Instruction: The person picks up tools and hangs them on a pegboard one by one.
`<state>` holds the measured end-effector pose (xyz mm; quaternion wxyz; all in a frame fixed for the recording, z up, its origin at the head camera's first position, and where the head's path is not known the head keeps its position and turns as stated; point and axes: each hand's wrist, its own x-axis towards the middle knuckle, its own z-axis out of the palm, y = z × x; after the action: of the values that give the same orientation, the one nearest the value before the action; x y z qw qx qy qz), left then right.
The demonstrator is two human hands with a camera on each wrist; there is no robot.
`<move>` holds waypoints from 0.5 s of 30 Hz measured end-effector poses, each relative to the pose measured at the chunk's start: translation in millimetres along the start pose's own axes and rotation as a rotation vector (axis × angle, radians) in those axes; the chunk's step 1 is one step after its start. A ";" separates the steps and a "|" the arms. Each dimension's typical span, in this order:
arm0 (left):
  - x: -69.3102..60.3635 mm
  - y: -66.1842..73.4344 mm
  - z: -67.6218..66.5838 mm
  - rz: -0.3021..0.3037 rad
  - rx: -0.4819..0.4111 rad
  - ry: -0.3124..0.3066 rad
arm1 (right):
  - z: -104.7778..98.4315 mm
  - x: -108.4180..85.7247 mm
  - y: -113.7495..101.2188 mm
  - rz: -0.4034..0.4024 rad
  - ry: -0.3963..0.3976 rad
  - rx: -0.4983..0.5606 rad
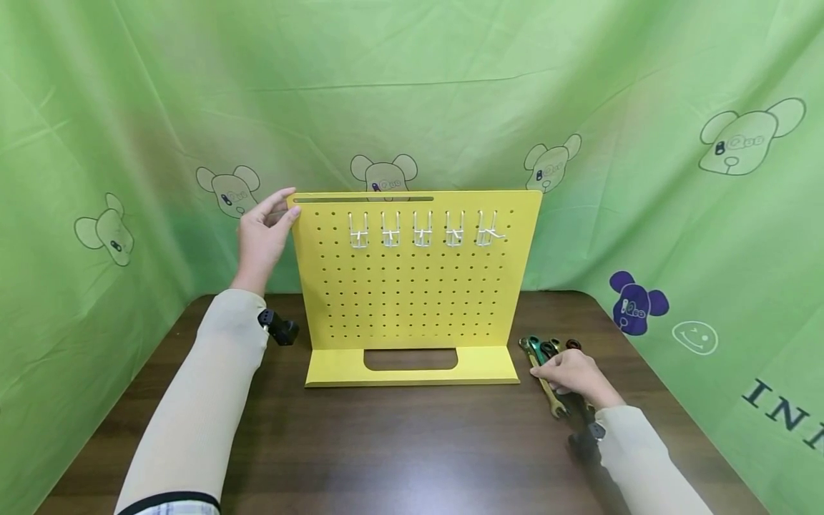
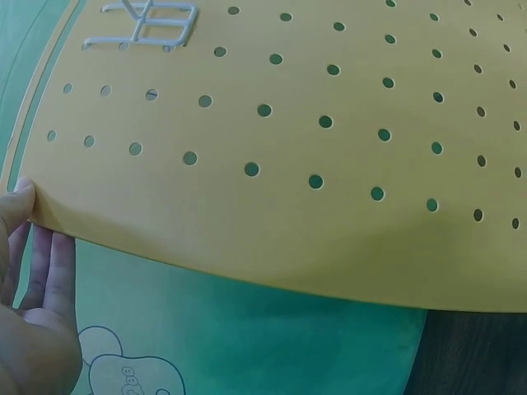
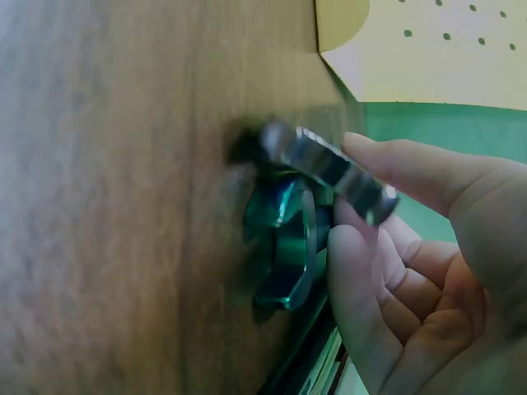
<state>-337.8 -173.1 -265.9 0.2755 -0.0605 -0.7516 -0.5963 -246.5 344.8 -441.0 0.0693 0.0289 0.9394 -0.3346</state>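
Note:
My left hand pinches the top left corner of a yellow pegboard, thumb in front and fingers behind, as the left wrist view also shows. The board stands upright on its foot, with several white wire hooks in a row near its top. To the right of the board, my right hand pinches a gold-looking combination wrench between thumb and fingers. In the right wrist view that wrench's end looks dark and is tilted. Beside it lies a green wrench. My right hand partly hides the other wrenches.
More wrenches lie bunched on the brown wooden table, just beyond my right hand. A green curtain with printed bear heads hangs behind the table and along both sides.

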 end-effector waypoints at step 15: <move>0.1 0.7 -0.7 0.000 0.025 -0.010 | -10.9 -6.4 -5.3 -0.048 -0.007 0.180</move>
<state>-337.4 -173.7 -265.2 0.2723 -0.0602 -0.7604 -0.5865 -241.9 347.5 -428.4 0.0617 0.0113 0.9057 -0.4192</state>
